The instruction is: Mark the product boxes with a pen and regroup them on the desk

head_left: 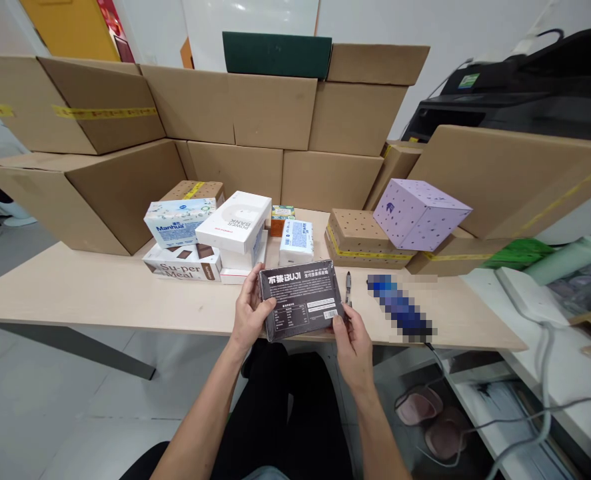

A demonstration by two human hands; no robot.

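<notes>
A dark brown chocolate box (300, 303) with white print and a barcode is held up at the table's front edge, its printed face toward me. My left hand (252, 308) grips its left side, thumb over the front. At the lower right corner, my right hand (352, 340) is closed on the same box with the thumb on the face. The fingers behind the box are hidden. A black pen (348, 288) lies just right of the box. Behind it stands a small white-and-blue box (296, 242).
Left on the table (100, 287) are a Manhua pack (178, 223), a Su-per Meal box (180, 265) and a white power bank box (235, 223). Rightward, a lilac box (418, 213) rests on brown cartons (358, 233). A pixelated blue object (400, 307) lies nearby. Cardboard walls (255, 177) enclose the back.
</notes>
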